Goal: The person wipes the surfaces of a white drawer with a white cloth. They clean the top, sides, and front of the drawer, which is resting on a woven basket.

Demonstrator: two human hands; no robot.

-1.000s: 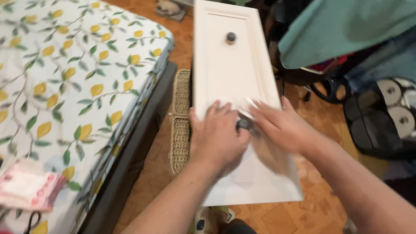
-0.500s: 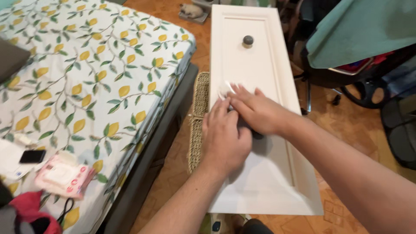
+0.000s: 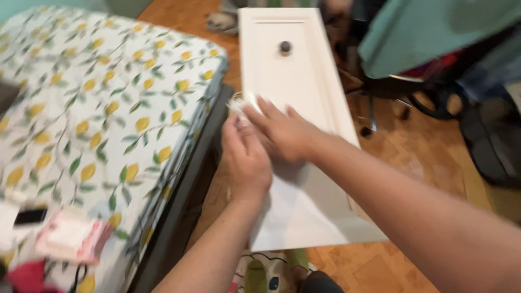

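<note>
Hands meet on the white drawer front (image 3: 293, 92): left hand (image 3: 247, 160) pressed flat, right hand (image 3: 282, 133) pinching a white wipe (image 3: 244, 103). Far knob (image 3: 285, 47) looks untouched; progress is unclear through the blur.

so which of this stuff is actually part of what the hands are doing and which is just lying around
In hand:
left hand, on the white drawer front
right hand, pressing a small white wipe or cloth
dark round knob

Lying about:
lemon-print bed
pink wipes pack
black phone
teal cloth
</note>
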